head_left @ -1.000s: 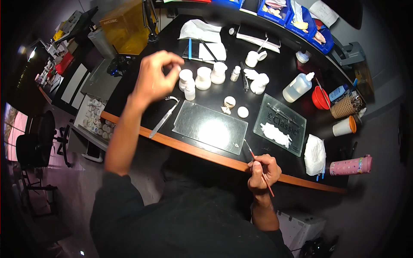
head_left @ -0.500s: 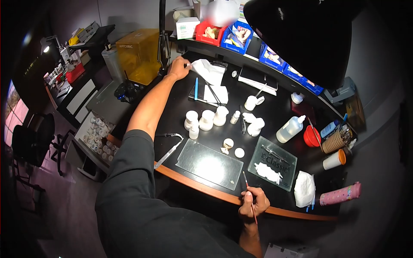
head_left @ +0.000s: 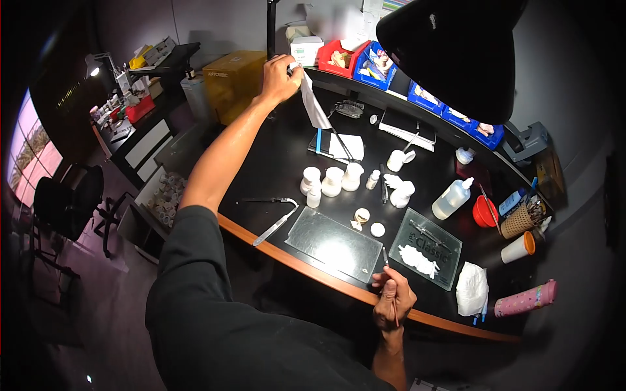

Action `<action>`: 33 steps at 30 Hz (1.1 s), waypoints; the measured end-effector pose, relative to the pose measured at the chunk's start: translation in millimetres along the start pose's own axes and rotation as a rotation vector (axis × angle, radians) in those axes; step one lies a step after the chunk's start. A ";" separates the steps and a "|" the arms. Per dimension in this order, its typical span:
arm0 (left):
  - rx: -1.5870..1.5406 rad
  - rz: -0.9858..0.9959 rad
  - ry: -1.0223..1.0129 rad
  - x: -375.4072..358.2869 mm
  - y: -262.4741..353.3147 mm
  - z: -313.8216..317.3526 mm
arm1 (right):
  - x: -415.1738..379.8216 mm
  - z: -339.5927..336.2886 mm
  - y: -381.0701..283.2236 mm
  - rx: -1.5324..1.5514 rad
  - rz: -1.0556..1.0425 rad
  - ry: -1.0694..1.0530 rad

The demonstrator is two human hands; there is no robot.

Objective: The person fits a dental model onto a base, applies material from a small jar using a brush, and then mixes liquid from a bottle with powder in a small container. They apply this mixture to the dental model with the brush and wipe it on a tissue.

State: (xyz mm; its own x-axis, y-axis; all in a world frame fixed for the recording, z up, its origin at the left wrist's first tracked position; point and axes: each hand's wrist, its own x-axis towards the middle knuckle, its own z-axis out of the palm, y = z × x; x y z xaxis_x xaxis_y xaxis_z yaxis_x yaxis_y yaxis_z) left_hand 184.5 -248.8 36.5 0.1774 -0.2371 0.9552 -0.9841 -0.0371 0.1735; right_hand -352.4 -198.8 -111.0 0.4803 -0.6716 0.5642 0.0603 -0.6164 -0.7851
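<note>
My left hand point(head_left: 282, 79) is raised at the back left of the desk, its fingers closed on a white sheet of paper or tissue point(head_left: 314, 104) that hangs down. Something small and dark also shows at these fingers; what it is I cannot make out. Near the front edge, my right hand point(head_left: 394, 300) grips a thin brush point(head_left: 385, 255) with its tip pointing up and away. Just beyond that hand lie a glass slab point(head_left: 332, 244) and a greenish glass plate point(head_left: 450, 244) bearing a crumpled white tissue point(head_left: 418, 260).
Several white bottles point(head_left: 331, 182) stand mid-desk, near a small round jar point(head_left: 362, 216). A bent-handled tool point(head_left: 277, 228) lies at left. On the right are a clear squeeze bottle point(head_left: 451, 199), a red bowl point(head_left: 484, 212) and a pink bottle point(head_left: 525, 298). A black lamp point(head_left: 450, 58) hangs overhead.
My left hand has lifted the white sheet up off the desk, so it now hangs. My right hand still holds the brush. The view has shifted slightly.
</note>
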 end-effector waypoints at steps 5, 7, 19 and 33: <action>-0.287 -0.318 -0.148 6.2 58.2 -75.8 | 11.4 -2.3 8.6 0.074 -0.046 -0.080; -0.484 -0.370 -0.219 4.9 88.2 -106.0 | 23.3 0.8 5.5 0.056 -0.032 -0.061; -1.334 -0.905 -0.049 -65.6 203.1 -186.4 | 102.8 73.9 -36.5 0.633 0.043 -0.101; -1.464 -1.356 -0.046 -157.3 215.4 -204.9 | 65.1 49.0 -45.0 0.686 -0.084 -0.023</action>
State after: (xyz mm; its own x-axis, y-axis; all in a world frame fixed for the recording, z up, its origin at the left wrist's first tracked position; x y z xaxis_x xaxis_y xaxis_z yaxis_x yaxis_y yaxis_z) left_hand -54.2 -20.5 -27.2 0.6427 -0.7641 0.0547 0.5231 0.4900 0.6973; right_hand -280.9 -194.6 -51.5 0.4677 -0.6194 0.6306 0.6344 -0.2615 -0.7274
